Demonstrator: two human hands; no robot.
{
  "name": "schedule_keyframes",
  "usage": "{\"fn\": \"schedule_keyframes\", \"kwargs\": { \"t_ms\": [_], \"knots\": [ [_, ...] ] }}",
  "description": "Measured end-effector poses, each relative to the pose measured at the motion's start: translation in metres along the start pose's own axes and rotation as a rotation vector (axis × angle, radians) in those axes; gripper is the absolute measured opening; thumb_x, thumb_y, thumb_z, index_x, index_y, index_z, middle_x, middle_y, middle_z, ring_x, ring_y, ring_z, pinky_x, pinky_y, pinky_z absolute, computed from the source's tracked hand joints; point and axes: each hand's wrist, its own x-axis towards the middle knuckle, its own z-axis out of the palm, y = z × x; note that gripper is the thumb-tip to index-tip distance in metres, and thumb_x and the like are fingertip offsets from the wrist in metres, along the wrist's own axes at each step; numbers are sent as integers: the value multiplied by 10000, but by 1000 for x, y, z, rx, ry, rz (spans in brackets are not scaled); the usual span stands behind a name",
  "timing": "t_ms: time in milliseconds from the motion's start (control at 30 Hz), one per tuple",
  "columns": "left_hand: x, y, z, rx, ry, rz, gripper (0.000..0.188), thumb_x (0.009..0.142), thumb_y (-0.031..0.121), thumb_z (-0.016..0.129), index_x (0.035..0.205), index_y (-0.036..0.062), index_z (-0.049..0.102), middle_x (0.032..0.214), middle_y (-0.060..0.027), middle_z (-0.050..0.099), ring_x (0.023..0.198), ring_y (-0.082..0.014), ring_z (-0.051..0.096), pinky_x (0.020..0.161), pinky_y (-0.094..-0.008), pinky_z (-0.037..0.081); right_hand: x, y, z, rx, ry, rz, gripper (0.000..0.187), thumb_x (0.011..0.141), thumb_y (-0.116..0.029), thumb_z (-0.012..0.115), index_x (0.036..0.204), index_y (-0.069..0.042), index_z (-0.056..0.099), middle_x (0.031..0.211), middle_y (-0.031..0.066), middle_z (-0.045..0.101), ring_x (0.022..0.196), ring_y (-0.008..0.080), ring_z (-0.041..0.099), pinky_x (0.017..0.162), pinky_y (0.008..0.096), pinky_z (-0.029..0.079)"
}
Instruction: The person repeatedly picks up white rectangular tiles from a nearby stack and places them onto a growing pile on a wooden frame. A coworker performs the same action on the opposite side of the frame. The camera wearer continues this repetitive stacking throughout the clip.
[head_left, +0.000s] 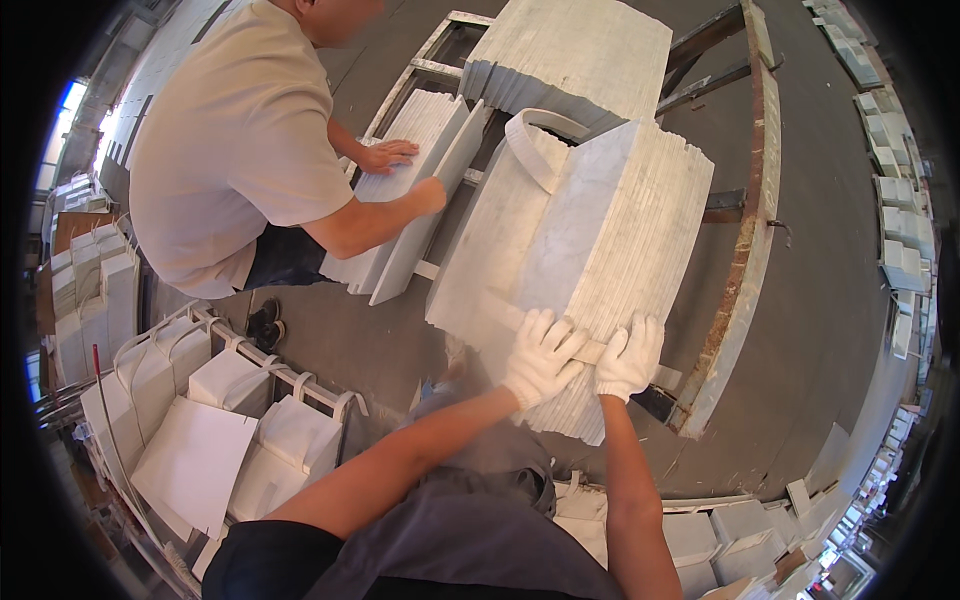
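A bundle of thin white-grey slabs (650, 235) stands on edge before me, packed tightly side by side. Across its near end runs a pale flat strap (590, 352), a short length of which shows between my two gloves. My left hand (540, 362), in a white knit glove, closes on the strap's left part. On the right part, my right hand (630, 358) has its gloved fingers bent round the strap, resting against the slab edges. Another pale strap (530, 150) loops up loosely at the bundle's far end. The strap ends under my fingers are hidden.
A co-worker (240, 160) crouches at the left, bare hands on a smaller slab row (400, 200). Another slab stack (575, 50) lies beyond. A rusty metal frame (755, 250) runs along the right. Strapped white bundles (165, 365) stand in a rack at lower left.
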Motion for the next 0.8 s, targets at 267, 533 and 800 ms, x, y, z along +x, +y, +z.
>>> {"fn": "schedule_keyframes", "kwargs": {
  "t_ms": [267,533,800],
  "knots": [
    [0,1,-1,52,46,49,537,862,346,787,1337,111,700,1344,-141,602,1272,-431,513,1120,-605,422,0,-4,-3,4,-16,5,432,1039,-293,568,1334,-6,698,1456,225,642,1396,455,552,1203,555,438],
    [0,-1,1,38,44,52,547,850,354,794,1332,112,701,1334,-147,604,1262,-434,519,1110,-600,433,1,0,0,8,36,-29,411,1030,-274,590,1319,-3,699,1436,232,645,1382,473,551,1186,567,445],
    [-1,1,0,30,43,29,523,842,357,786,1296,110,709,1325,-136,614,1246,-424,537,1093,-592,446,-2,2,-1,10,-16,11,426,1015,-257,596,1359,-26,697,1469,224,646,1414,469,543,1226,566,414]
  ]
}}
